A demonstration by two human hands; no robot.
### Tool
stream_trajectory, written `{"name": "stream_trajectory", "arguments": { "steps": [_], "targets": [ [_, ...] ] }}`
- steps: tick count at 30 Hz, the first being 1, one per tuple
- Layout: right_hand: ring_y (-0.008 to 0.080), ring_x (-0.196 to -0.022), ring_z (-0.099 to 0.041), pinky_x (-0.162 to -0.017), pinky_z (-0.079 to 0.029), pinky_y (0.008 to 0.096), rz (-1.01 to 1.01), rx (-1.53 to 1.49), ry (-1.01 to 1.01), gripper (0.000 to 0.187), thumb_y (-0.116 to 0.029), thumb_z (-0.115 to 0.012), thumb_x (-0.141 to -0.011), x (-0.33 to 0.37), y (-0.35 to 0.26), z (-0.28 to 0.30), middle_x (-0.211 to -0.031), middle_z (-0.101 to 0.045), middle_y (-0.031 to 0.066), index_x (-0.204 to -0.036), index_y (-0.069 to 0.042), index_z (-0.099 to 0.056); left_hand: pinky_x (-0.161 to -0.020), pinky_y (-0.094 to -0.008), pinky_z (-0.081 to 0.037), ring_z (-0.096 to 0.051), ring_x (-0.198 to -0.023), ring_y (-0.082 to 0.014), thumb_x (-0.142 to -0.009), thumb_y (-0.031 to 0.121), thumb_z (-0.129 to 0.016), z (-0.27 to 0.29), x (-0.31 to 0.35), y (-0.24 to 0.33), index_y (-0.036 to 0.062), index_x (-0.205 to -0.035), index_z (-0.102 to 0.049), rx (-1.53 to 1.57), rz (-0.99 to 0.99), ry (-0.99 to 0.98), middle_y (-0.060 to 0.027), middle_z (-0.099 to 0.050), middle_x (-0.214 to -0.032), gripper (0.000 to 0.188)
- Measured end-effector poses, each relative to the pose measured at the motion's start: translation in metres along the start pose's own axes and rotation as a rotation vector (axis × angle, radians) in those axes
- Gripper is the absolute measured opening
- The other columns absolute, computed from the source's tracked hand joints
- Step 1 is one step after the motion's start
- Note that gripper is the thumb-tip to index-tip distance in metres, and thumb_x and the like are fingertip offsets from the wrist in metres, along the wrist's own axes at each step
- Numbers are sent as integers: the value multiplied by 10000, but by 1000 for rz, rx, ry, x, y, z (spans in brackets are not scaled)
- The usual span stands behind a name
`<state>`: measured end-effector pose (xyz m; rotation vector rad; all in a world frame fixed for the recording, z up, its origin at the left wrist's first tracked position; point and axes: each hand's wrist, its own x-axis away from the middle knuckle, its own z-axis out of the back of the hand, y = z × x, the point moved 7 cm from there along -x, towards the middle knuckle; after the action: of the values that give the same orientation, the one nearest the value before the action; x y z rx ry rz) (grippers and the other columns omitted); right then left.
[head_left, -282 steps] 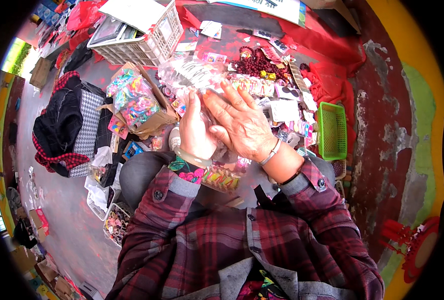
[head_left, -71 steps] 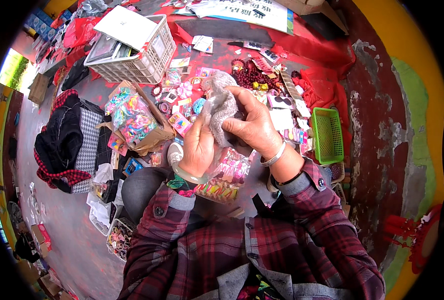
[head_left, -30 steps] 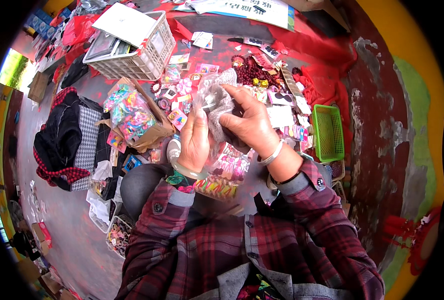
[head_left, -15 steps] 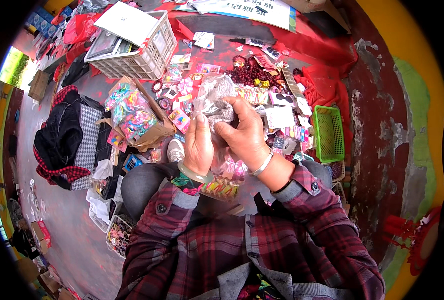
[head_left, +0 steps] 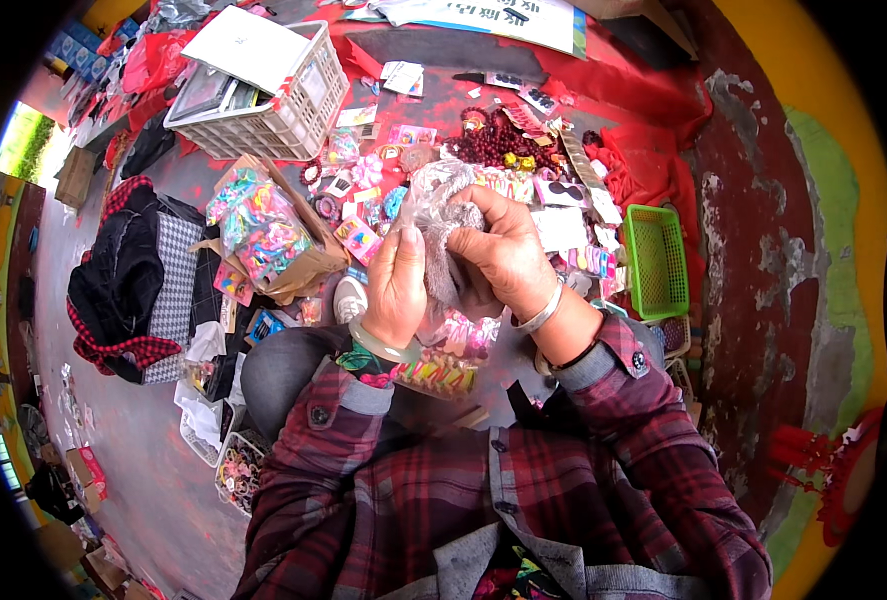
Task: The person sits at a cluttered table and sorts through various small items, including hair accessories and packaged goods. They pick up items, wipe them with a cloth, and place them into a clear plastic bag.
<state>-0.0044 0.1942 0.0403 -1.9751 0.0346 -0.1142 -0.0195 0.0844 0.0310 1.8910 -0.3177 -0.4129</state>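
A clear plastic bag (head_left: 429,190) with a grey fuzzy, cloth-like item (head_left: 446,265) is held up between my hands, above the spread of small goods. My left hand (head_left: 396,290) grips the bag's near left side, fingers pressed together and thumb up. On the other side, my right hand (head_left: 514,255) pinches the grey item between thumb and bent fingers. The item's exact kind is not clear, as bag and fingers cover part of it. Below the hands lie packs of pink bows (head_left: 464,335) and a pack of yellow-and-red hair clips (head_left: 434,377).
To the left stands an open cardboard box (head_left: 309,265) of colourful packets, with a white crate (head_left: 304,95) behind it. Dark red beads (head_left: 499,140) lie beyond my hands. A green basket (head_left: 657,262) is at right. A black jacket (head_left: 119,270) rests on a checked box at far left.
My right hand has shifted slightly right, and the grey item now hangs longer and lower between the hands. My left hand stays nearly in place on the bag.
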Motion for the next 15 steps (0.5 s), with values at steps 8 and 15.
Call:
{"name": "stream_trajectory", "arguments": {
  "steps": [8, 15],
  "targets": [
    [231, -810, -630, -762, -527, 373, 69, -607, 52, 245, -89, -570, -821, -28, -38, 68, -945, -634, 129, -1043, 14, -563, -901, -394, -466, -562, -1062, -251, -977, 374, -326, 13, 4, -13, -3, -1295, -389, 473, 311, 104, -136, -531, -1209, 497],
    [196, -906, -616, -806, -492, 313, 253, -183, -18, 301, -166, -547, -881, -12, -63, 54, -1016, -626, 100, -1122, 14, -542, -919, -451, -446, -548, -1082, -275, -966, 424, -318, 26, -13, -8, 43, -1290, -414, 765, 294, 83, -121, -540, -1213, 509]
  ]
}}
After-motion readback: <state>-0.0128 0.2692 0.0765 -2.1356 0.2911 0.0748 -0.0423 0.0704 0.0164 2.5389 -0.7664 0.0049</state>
